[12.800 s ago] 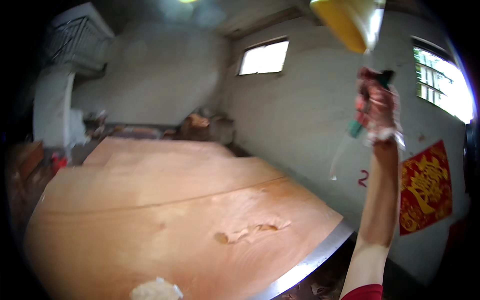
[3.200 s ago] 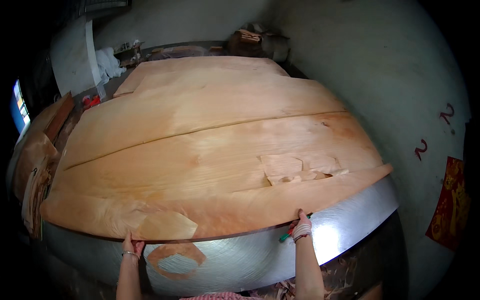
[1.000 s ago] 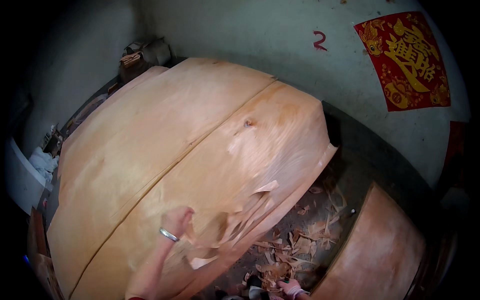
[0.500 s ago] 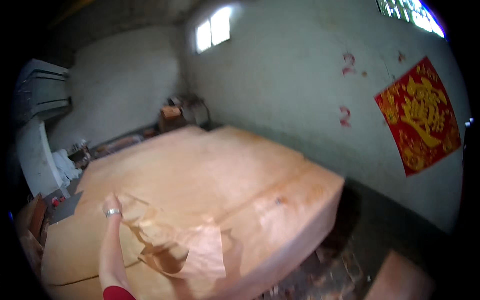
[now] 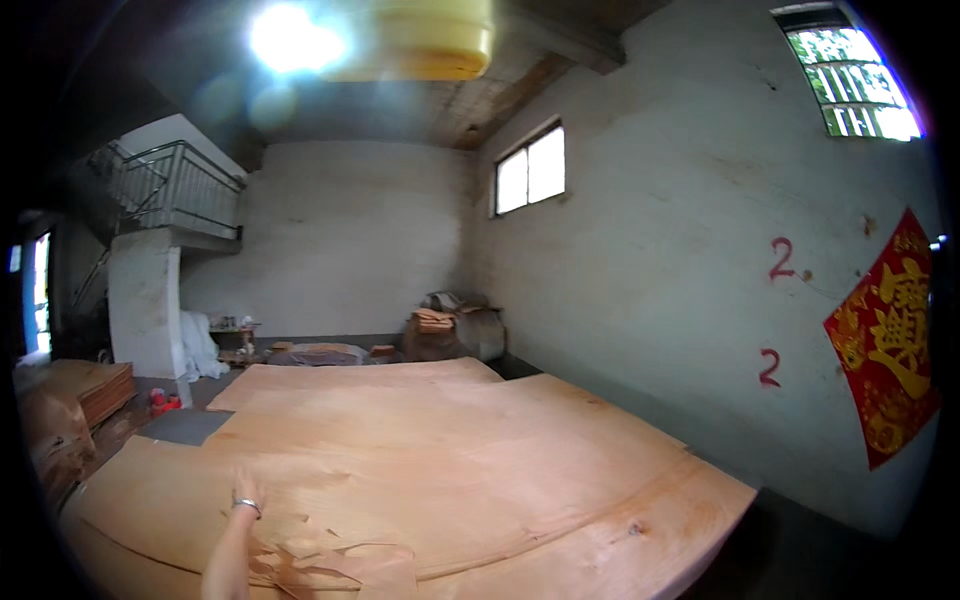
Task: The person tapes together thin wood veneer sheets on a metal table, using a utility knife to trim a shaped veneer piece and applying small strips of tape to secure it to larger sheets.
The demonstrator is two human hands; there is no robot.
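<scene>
My left hand (image 5: 248,490), with a silver band at the wrist, lies on a broad, thin sheet of pale wood veneer (image 5: 400,455), fingers stretched out and holding nothing. The sheet tops a wide, low stack that spreads across the lower half of the head view. Close to my left forearm, at the near side, are torn, curled veneer pieces (image 5: 385,572) with jagged edges and gaps. A long, dark seam curves along the right part of the surface, near a brown knot. My right hand is out of sight.
A grey flat piece (image 5: 188,428) lies at the stack's left edge. More stacked sheets (image 5: 105,390) stand at far left. Against the back wall is a dark bulky heap (image 5: 455,335) with veneer pieces on it. A wall with a red poster (image 5: 890,340) runs along the right.
The view has tilted up, showing the ceiling light and the railing. My left hand appears flatter, its fingers extended on the sheet. The torn pieces now sit lower in view, with the raised flap lying flatter.
</scene>
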